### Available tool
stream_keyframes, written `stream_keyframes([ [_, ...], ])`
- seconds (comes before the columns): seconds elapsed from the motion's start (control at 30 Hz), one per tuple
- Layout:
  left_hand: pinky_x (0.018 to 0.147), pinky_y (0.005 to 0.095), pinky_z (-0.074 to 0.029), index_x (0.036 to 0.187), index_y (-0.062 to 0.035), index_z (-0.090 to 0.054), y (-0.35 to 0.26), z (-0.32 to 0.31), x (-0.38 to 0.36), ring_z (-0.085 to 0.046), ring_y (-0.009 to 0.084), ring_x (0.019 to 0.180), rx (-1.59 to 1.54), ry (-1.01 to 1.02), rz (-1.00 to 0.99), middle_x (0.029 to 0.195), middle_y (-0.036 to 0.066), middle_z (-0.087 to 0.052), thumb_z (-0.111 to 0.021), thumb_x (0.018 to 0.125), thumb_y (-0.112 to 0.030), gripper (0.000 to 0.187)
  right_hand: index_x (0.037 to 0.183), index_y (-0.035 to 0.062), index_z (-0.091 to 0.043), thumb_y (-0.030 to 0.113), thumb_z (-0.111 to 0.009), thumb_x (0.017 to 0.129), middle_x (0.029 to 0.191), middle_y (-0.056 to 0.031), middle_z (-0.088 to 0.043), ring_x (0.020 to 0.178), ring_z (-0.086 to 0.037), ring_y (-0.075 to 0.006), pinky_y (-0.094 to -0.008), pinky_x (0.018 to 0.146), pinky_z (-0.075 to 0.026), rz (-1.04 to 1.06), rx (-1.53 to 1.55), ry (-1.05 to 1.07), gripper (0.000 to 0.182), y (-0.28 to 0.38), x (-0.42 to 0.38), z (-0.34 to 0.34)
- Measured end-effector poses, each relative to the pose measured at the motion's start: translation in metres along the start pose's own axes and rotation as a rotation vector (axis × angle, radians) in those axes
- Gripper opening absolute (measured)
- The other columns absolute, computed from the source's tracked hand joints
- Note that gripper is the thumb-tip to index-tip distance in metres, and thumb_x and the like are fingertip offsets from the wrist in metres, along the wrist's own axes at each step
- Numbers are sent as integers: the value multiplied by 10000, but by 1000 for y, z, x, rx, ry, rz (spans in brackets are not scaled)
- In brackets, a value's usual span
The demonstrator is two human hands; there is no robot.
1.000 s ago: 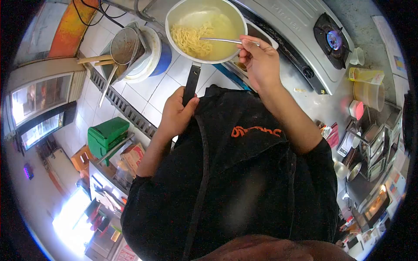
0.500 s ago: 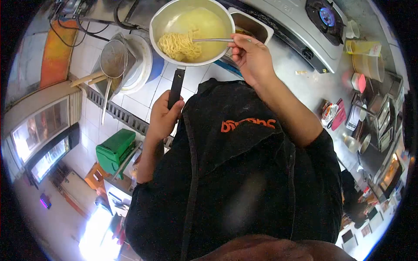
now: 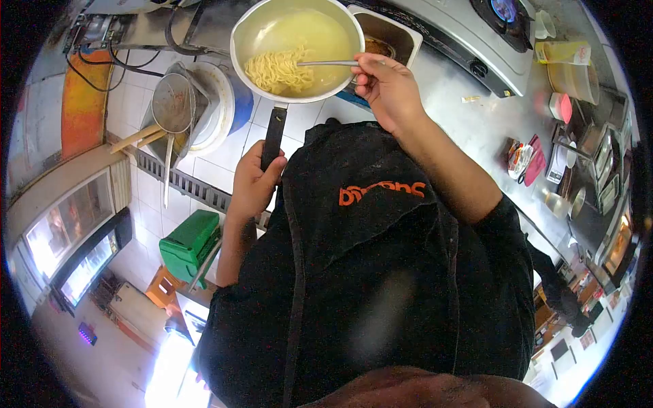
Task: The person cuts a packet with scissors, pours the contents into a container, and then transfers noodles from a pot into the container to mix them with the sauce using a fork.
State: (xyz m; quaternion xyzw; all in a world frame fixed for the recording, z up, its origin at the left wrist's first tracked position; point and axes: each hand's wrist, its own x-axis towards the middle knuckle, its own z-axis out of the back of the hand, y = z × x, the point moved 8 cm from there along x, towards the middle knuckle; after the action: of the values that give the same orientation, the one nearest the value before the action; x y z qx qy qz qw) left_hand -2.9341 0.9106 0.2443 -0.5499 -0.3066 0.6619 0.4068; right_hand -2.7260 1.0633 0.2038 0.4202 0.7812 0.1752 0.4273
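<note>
Gas stove (image 3: 449,27) is burning blue at upper right; floor tiles (image 3: 228,153) are showing beyond the pan (image 3: 245,41). Step in hand, judged: noodles (image 3: 279,71), lying at the pan's near left, are being worked with a metal utensil (image 3: 330,63). Next move seems to be calling for a level pan. Left hand (image 3: 255,180) is wrapping the black handle (image 3: 273,132); right hand (image 3: 391,88), well apart, is pinching the utensil, forearm slanting inward.

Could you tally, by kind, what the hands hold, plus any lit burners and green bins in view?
Pan in left hand: 1
Metal utensil in right hand: 1
Lit burner: 1
Green bin: 1
Total: 4
</note>
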Motion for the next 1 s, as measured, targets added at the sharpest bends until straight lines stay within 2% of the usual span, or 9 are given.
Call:
stream_keyframes([
  [0.17, 538, 235, -433, 918, -26, -555, -3, 3, 2, -502, 71, 583, 92, 2, 11, 677, -4, -525, -618, 901, -183, 170, 1000, -18, -624, 99, -585, 911, 812, -64, -623, 641, -556, -98, -248, 600, -500, 11, 46, 1, 152, -1, 0, 0],
  [0.5, 516, 227, -423, 928, -28, -555, 9, 6, 6, -483, 65, 562, -2, 20, 40, 663, -12, -512, -606, 912, -203, 183, 1020, -13, -605, 104, -583, 915, 795, -59, -620, 637, -548, -94, -222, 605, -491, -19, 111, -45, 159, -4, 3, 6],
  [0.67, 509, 224, -397, 921, -37, -551, 2, 11, 5, -463, 61, 550, -21, 15, 27, 649, -21, -499, -601, 914, -195, 166, 1015, -2, -592, 100, -564, 916, 782, -56, -605, 651, -559, -106, -226, 602, -495, -1, 319, 16, 145, 5, 10, 45],
  [0.83, 514, 230, -393, 923, -32, -552, 0, 17, 8, -462, 62, 550, 16, -19, 41, 644, -17, -502, -599, 910, -175, 151, 1024, 2, -584, 90, -555, 918, 798, -56, -612, 663, -572, -109, -215, 593, -485, 142, 359, -120, 141, 45, -7, 112],
  [1.0, 519, 231, -399, 919, -30, -554, 5, 16, 16, -469, 61, 558, -6, -4, 49, 646, -16, -505, -601, 907, -166, 144, 987, -3, -594, 95, -564, 915, 800, -70, -610, 650, -561, -124, -252, 594, -489, 254, 288, -251, 125, 66, -19, 156],
])
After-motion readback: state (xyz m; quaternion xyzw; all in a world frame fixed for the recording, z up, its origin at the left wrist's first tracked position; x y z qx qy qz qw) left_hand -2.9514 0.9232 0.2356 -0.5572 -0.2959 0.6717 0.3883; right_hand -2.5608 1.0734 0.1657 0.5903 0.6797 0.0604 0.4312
